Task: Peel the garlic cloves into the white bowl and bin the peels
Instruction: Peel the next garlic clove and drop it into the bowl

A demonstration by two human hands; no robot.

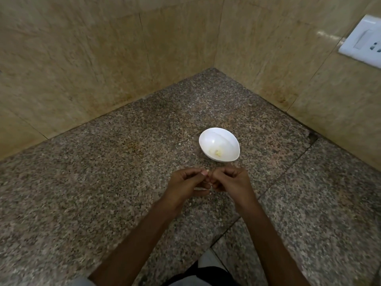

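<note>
Pinching together at frame centre, your left hand (185, 182) and right hand (233, 180) meet fingertip to fingertip. Both have their fingers curled tight round a small garlic clove (202, 188). Only a pale, papery sliver of it shows under the left fingers; the rest is hidden, so I cannot tell how much is peeled. Both hands hover just above the counter (123, 162), which is polished granite, speckled brown, grey and black, with a dark joint line running off toward 4 o'clock. The white bowl (214, 139) sits at 1 o'clock from your hands, near but apart. It is smooth, glossy, rounded and slightly egg-shaped, and stands upright. Inside it, low on the near wall, are a few small yellowish garlic pieces (216, 152), lumpy and blurred. The wall tiles (82, 58) are beige, marbled and matte, meeting in a corner at 12 o'clock with brownish staining along the base. A white plastic switch plate (362, 40), rectangular, is on the wall at 2 o'clock.
</note>
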